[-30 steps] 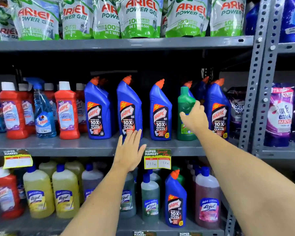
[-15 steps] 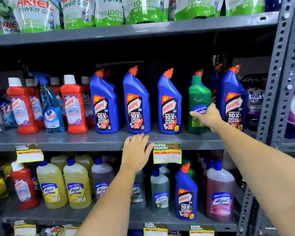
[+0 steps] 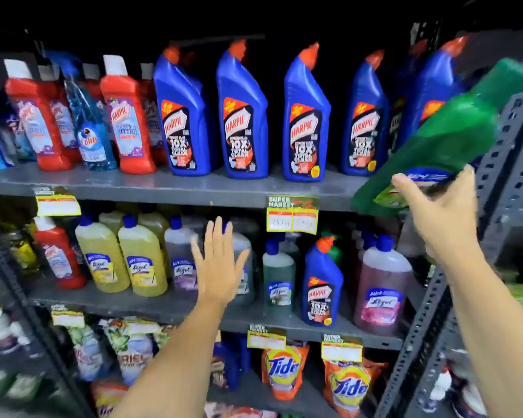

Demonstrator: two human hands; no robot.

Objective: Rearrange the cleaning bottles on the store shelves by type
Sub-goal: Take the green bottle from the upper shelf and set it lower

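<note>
My right hand (image 3: 441,212) grips a green bottle (image 3: 447,137) near its base and holds it tilted, off the shelf, in front of the right end of the middle shelf (image 3: 175,185). A row of blue Harpic bottles (image 3: 242,116) stands on that shelf, with red Harpic bottles (image 3: 127,116) and a blue Colin spray bottle (image 3: 88,128) to the left. My left hand (image 3: 219,260) is open with fingers spread, in front of the lower shelf's Lizol bottles (image 3: 142,257). One blue Harpic bottle (image 3: 322,285) stands among them.
A grey perforated upright (image 3: 507,164) bounds the shelves at the right, close behind the green bottle. Price tags (image 3: 293,215) hang on the shelf edge. Tide pouches (image 3: 284,369) and Ariel pouches fill the bottom shelf. A red bottle (image 3: 58,254) stands at the lower shelf's left.
My right hand has lifted the green bottle off the middle shelf and tilted it toward the right. My left hand has dropped from the shelf edge to the lower shelf. The view has moved down.
</note>
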